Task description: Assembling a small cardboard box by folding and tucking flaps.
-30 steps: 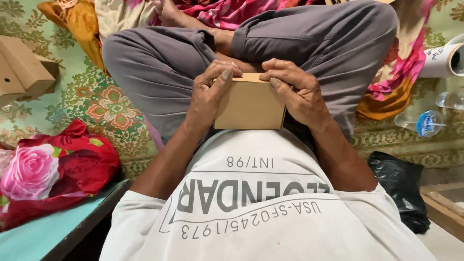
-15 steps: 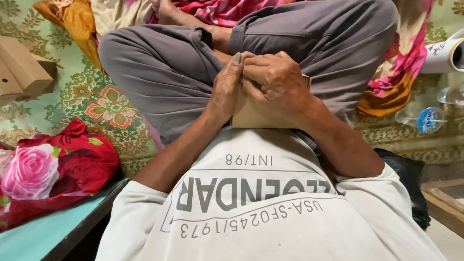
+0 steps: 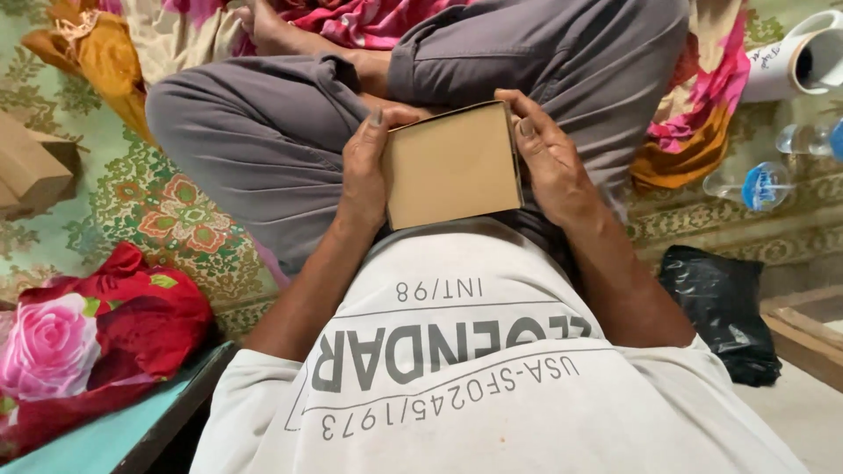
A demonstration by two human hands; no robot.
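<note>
- Half a second ago: both hands folded together over the cardboard box [image 3: 452,165], hiding nearly all of it. Now spread apart to its two sides — broad brown face bared toward the camera.
- A second ago: much the same two-sided hold, with the box lower and smaller in view. So a squeeze-and-release, likely a pressing or closing of the box just finished, with the piece now held up for a look.
- Left hand [image 3: 364,171] along the box's left edge, fingers curled around the side, thumb up near the far left corner.
- Right hand [image 3: 549,162] along the right edge, fingers narrow and bent, fingertips hooked at the far right corner.
- Box clamped between both palms, in the lap, over crossed legs in grey trousers [image 3: 263,149], just beyond the white printed shirt [image 3: 465,377].
- Box face flat, plain, slightly tilted — right edge farther than left.
- Off to the far left: more brown cardboard boxes [image 3: 31,167] on the patterned green mat [image 3: 167,206].
- Near left: red-and-pink floral cloth [image 3: 88,342].
- Right: clear plastic bottles [image 3: 751,184], a black plastic bag [image 3: 724,316], a white paper roll [image 3: 803,61].
</note>
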